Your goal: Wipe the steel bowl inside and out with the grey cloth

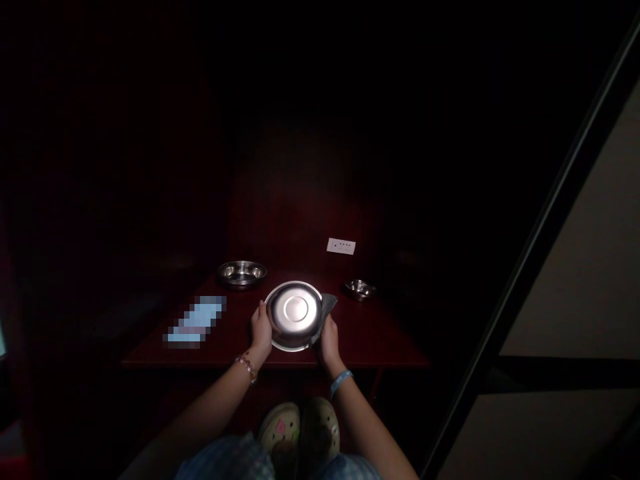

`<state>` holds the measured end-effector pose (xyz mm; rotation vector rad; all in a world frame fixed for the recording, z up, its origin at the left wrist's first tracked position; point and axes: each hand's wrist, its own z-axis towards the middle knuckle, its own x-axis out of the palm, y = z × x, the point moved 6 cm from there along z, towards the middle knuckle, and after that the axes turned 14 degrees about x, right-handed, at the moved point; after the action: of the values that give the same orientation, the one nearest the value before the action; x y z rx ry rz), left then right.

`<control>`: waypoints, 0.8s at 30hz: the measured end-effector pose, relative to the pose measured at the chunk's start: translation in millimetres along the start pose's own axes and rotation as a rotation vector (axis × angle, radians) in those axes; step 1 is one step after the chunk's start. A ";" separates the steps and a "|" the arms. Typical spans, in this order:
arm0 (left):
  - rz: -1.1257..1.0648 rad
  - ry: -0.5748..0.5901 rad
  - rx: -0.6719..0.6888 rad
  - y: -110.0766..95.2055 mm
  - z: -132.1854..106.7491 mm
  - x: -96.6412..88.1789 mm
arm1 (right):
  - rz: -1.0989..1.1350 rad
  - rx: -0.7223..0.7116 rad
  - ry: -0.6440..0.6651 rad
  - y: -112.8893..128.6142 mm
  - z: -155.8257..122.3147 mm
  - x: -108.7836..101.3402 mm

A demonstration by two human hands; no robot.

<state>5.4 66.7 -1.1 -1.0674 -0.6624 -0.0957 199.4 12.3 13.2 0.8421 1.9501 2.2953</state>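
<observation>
Polished metal catches the light at the middle of my head view, where a round steel bowl (296, 309) is held up tilted, what looks like its underside and base ring turned toward me. Taking that bowl as the centre of my dial, I have the left hand (261, 329) at eight o'clock, partly curled and gripping the rim, thumb along the near side; its other fingers are hidden from me. At four o'clock my right hand (330, 340) is bent round the opposite edge, with a dark grey cloth (327, 305) between it and the metal; I cannot tell how its fingers sit behind.

Below the bowl spreads a dark red table (385, 333). Toward ten o'clock on it stands a wide steel dish (242, 275), upright and apart from the hands. At two o'clock I see a small steel dish (361, 290), also upright. A pixelated light-blue patch (196, 322) lies at nine o'clock, too masked for me to name. Near one o'clock, beyond the dishes, a white panel (341, 247) carries small dark marks.

My left wrist wears a beaded bracelet (249, 368), the right a blue band (341, 383). Down at six o'clock are pale clogs (280, 430).
</observation>
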 end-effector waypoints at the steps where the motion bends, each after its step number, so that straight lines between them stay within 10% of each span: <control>1: -0.004 -0.023 -0.014 0.8 0.0 -1.6 | -0.029 0.007 0.003 0.4 -2.5 0.0; 13: 0.075 -0.053 0.082 -1.8 0.9 -4.7 | 0.331 0.170 0.085 -21.5 -1.3 39.7; 24: 0.027 0.194 0.083 -6.1 -7.1 6.9 | 0.359 0.151 0.033 -18.1 0.2 4.2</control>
<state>11.8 59.3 5.1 -0.9734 -0.4727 -0.1450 190.0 17.9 -1.8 1.2705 2.1614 2.3722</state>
